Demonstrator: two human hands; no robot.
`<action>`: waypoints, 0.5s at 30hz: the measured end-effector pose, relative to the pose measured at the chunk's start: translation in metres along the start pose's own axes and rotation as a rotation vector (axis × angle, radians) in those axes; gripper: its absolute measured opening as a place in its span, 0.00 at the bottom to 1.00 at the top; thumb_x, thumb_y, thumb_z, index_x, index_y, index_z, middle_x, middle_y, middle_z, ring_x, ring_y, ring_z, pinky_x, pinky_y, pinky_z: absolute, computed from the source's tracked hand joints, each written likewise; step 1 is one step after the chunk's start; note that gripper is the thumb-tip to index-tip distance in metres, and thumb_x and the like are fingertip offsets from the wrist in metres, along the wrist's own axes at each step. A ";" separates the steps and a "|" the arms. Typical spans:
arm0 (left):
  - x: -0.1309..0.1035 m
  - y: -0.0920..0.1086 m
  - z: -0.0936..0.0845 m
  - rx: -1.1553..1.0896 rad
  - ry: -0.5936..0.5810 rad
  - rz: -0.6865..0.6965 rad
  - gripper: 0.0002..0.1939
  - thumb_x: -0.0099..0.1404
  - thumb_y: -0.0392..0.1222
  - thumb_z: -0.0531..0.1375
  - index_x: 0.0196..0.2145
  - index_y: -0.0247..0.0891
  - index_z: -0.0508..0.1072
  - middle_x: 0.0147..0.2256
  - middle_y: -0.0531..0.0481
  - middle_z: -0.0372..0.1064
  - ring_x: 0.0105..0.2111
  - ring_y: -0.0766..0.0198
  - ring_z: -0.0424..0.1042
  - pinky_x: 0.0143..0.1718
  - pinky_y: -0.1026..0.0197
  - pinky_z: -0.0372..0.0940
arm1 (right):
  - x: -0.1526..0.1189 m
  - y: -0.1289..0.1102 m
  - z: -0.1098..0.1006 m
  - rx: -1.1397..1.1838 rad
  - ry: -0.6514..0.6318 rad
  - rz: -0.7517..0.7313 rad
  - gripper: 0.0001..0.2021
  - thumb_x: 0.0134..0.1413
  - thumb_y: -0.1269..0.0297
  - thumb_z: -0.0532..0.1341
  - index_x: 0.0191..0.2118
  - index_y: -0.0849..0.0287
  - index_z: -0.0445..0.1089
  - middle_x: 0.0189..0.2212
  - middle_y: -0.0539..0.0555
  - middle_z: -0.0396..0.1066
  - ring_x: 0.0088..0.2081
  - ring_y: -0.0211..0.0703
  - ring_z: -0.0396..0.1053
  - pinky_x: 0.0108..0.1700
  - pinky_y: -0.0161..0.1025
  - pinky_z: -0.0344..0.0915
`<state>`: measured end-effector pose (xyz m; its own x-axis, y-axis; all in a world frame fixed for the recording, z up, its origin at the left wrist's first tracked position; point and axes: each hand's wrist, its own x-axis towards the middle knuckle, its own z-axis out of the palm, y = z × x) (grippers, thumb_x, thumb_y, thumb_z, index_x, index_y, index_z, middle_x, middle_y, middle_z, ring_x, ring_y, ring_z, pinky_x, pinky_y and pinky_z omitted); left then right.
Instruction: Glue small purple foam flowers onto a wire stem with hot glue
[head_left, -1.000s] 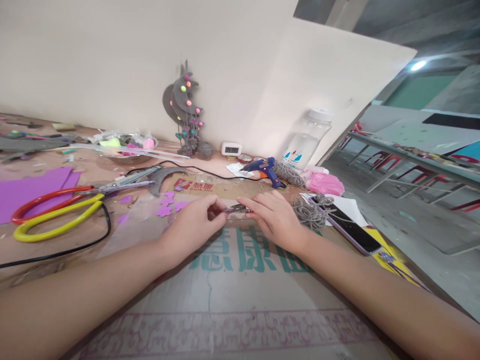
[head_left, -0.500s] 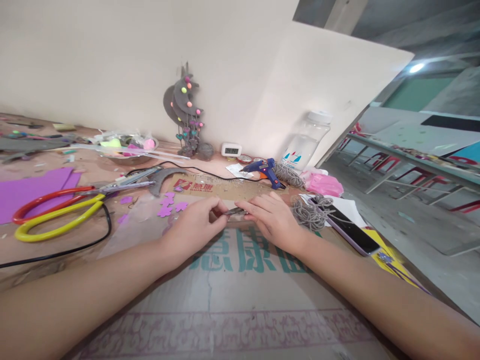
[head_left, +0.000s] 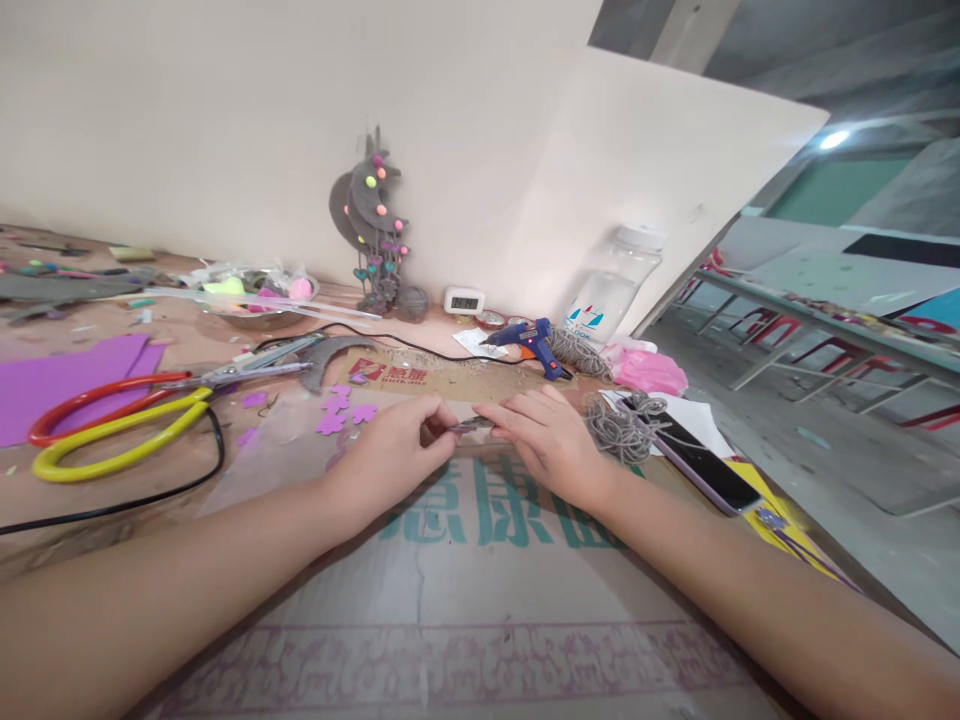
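Observation:
Near the middle of the cardboard (head_left: 450, 620), my left hand (head_left: 405, 440) and my right hand (head_left: 547, 435) hold a small, thin grey piece (head_left: 474, 425) between them. The left thumb and forefinger pinch one end; the right fingers close on the other. Its exact kind is too small to make out. Small purple flower cutouts (head_left: 334, 412) lie just left of my left hand. A tangle of grey cord (head_left: 621, 425) rests to the right of my right hand. Beyond the hands lies a blue glue gun (head_left: 536, 342).
Scissors with red and yellow handles (head_left: 124, 425) lie left, beside purple sheets (head_left: 82, 385). A grey crescent (head_left: 330, 358) touches their blades. Behind stand a decorated moon ornament (head_left: 375, 220), a small clock (head_left: 463, 300) and a clear bottle (head_left: 611, 285). A phone (head_left: 705, 460) lies at the right.
The small grey piece between my fingers has tilted slightly. Both hands stay in nearly the same place, and the things on the table have not moved.

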<state>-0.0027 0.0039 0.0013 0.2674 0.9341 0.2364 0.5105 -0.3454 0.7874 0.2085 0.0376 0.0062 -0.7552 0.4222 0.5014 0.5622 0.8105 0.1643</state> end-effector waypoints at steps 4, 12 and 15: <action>0.000 0.003 -0.001 0.003 0.005 -0.058 0.04 0.57 0.38 0.54 0.30 0.38 0.68 0.29 0.53 0.70 0.29 0.64 0.68 0.30 0.64 0.59 | 0.001 0.003 0.002 0.112 0.040 0.213 0.17 0.62 0.64 0.50 0.54 0.61 0.62 0.34 0.57 0.68 0.37 0.44 0.63 0.40 0.41 0.58; 0.002 0.002 -0.002 -0.091 -0.005 -0.123 0.08 0.59 0.45 0.54 0.31 0.39 0.69 0.29 0.54 0.68 0.29 0.65 0.66 0.31 0.64 0.58 | 0.003 0.022 0.021 0.257 0.075 0.437 0.19 0.58 0.71 0.51 0.55 0.56 0.62 0.47 0.59 0.64 0.49 0.49 0.62 0.51 0.50 0.58; 0.004 0.001 -0.002 -0.134 -0.009 -0.130 0.12 0.60 0.49 0.53 0.30 0.38 0.68 0.27 0.55 0.66 0.28 0.65 0.65 0.31 0.64 0.57 | 0.005 0.021 0.018 0.370 0.127 0.496 0.15 0.57 0.67 0.53 0.50 0.56 0.66 0.47 0.58 0.65 0.49 0.47 0.62 0.52 0.47 0.58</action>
<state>-0.0029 0.0076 0.0039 0.2142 0.9690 0.1233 0.4279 -0.2065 0.8799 0.2102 0.0638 -0.0036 -0.3761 0.7508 0.5430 0.6643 0.6270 -0.4068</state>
